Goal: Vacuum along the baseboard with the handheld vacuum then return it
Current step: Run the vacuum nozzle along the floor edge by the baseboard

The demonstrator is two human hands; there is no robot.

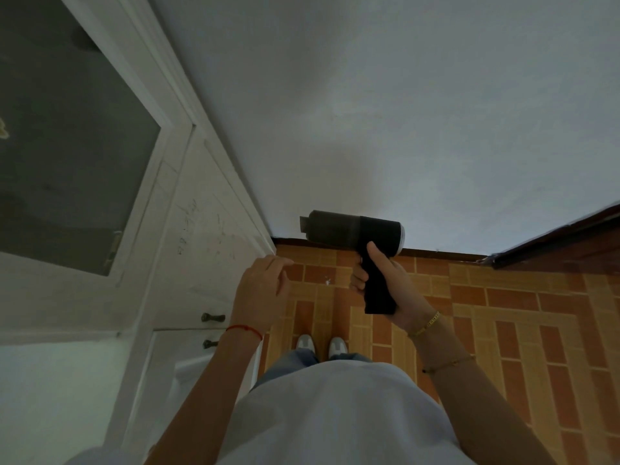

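Above floor, right hand (385, 283) gripping vacuum (355, 234)

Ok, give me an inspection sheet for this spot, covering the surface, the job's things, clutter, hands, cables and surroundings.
Surface: orange brick-pattern tile floor, with a small white speck near the wall.
Job's things: black handheld vacuum held in the air, nozzle pointing left, above the dark baseboard where the white wall meets the floor.
Clutter: nothing seen apart from the speck.
Hands: right hand grips the vacuum's handle; left hand holds nothing, fingers relaxed, near the edge of the white cabinet.
Cables: nothing seen.
Surroundings: cabinet on the left with a glass pane and two dark knobs; dark wooden door on the right.
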